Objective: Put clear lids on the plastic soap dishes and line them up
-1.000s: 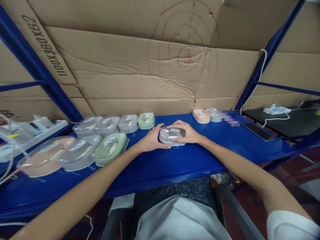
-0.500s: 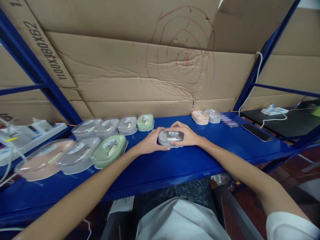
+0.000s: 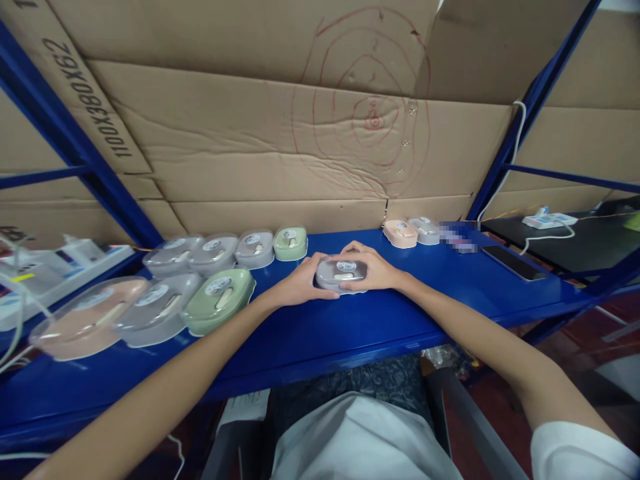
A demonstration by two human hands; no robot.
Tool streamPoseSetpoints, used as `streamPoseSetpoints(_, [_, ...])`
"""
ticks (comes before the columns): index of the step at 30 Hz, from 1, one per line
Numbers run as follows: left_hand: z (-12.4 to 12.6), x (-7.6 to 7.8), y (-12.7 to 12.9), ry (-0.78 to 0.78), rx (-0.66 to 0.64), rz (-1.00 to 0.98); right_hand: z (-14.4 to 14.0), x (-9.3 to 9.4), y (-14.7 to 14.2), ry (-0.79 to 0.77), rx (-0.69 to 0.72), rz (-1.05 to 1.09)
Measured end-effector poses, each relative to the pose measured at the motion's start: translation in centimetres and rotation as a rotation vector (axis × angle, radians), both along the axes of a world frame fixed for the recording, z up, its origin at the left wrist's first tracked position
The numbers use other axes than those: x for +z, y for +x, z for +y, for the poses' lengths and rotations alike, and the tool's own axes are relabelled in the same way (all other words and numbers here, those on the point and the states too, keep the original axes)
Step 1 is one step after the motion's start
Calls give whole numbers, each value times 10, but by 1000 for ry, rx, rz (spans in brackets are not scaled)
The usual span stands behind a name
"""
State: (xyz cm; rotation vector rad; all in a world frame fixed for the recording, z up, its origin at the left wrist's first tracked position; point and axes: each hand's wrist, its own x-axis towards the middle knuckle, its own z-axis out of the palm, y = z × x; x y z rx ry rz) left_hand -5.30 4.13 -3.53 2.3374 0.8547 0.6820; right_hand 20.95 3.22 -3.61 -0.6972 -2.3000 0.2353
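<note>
I have the grey lidded box (image 3: 334,271) between both hands, in front of me at the middle of the blue table (image 3: 300,333); I cannot tell whether its base rests there. My left hand (image 3: 303,283) is curved round its left end, thumb along the near side, fingers toward the far side. My right hand (image 3: 374,265) has the right end, fingers bent over the far edge and thumb against the near side. Each is spread about as wide as the box is deep.

The box sits upright, lid facing up, its long axis running left to right, roughly along the table's front edge. The pale strip (image 3: 344,276) on the lid lies the same way, nearer me than the oval label (image 3: 347,266), which is white with blue printing too small to read.

To my left, the green box (image 3: 215,310) and the peach box (image 3: 93,317) slant up to the right in my view; their labels are likewise unreadable. Behind the table, the cardboard (image 3: 225,133) carries hand-drawn red rings, and near its left side dark printed characters, "1100X380X62", run steeply. On the right lies a dark phone (image 3: 515,262), with no writing I can make out.
</note>
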Motion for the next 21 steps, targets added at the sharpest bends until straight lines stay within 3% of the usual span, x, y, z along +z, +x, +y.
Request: streamPoseSetpoints(21, [-2,0,0,28,18,17,4,-2,1,-37,5,-17])
